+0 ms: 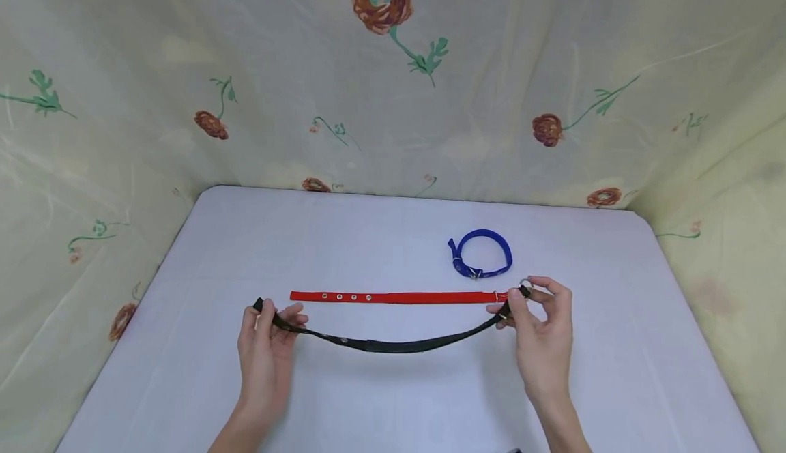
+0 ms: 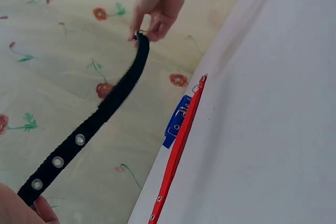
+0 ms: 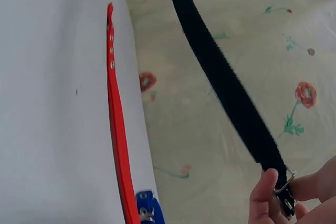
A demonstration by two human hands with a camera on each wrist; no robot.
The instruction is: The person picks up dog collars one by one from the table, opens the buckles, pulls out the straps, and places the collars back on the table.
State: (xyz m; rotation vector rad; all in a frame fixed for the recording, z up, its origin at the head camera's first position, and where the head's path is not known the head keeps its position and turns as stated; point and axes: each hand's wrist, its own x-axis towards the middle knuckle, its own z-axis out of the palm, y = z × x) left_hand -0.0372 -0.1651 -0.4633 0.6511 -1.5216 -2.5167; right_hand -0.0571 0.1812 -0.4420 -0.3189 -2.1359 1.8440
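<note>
Black strap (image 1: 399,347) — crosswise, eyelets (image 2: 58,162) leftward

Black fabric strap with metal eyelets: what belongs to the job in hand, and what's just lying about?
In the job:
black fabric strap, held near both ends
bare left hand
bare right hand

Seemingly just lying about:
straight red strap with metal eyelets
looped blue strap with metal buckle

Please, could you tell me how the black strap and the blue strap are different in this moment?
The black strap is stretched out in a sagging curve; the blue strap is closed into a loop.
The black strap is held above the table by the left hand and right hand; the blue strap lies on it.
Both have metal fittings.
</note>
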